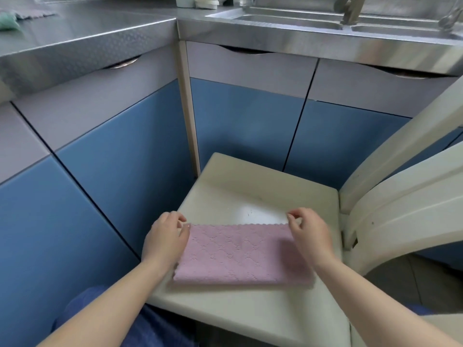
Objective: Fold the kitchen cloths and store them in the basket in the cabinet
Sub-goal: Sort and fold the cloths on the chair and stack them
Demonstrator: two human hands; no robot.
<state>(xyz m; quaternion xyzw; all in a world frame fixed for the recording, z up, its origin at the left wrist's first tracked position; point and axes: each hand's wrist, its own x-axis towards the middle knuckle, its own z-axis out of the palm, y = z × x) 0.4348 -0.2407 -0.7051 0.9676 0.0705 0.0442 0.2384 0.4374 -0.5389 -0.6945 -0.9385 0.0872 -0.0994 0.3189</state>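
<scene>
Pink cloth (240, 254) on cream chair seat (225, 191), blue cabinet doors (245, 121) behind

Soft daylight, glare on chair seat (253, 211), possibly blurred edges

Two hands (166, 236), three cloths (240, 254), one chair (250, 191)

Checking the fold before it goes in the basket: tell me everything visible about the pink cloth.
The pink cloth lies flat on the cream chair seat, folded into a wide rectangle. Its fabric looks soft with an embossed pattern; the far edge is scalloped. The left hand and right hand pinch its far corners.
</scene>
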